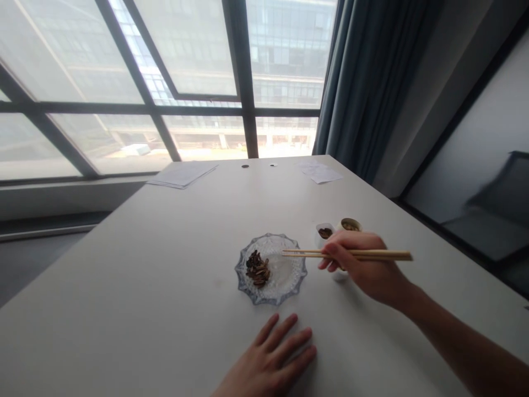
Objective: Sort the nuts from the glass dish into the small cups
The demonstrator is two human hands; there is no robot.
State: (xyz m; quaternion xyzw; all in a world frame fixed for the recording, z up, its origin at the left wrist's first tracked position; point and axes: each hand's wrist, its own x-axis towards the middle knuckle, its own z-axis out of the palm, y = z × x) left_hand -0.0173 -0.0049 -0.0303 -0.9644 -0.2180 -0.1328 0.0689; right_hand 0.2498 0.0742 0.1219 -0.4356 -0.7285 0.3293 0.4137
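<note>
My right hand (363, 262) is closed around a pair of wooden chopsticks (384, 255). Their tips point left and stand slightly apart over the right side of a scalloped clear glass plate (271, 302), with nothing visible between them. On the plate's left part lies a small heap of dark brown dried pieces (258, 270). My left hand (279, 355) rests palm down on the table in front of the plate, fingers spread, holding nothing. Beyond my right hand is a small white cup (318, 237) with dark brown pieces in it.
A second small cup (343, 223) with paler brown contents stands behind my right hand. Under that hand a further white container (339, 275) is mostly hidden. Paper sheets (182, 175) lie at the white table's (165, 275) far left, and more sheets (324, 173) at its far right.
</note>
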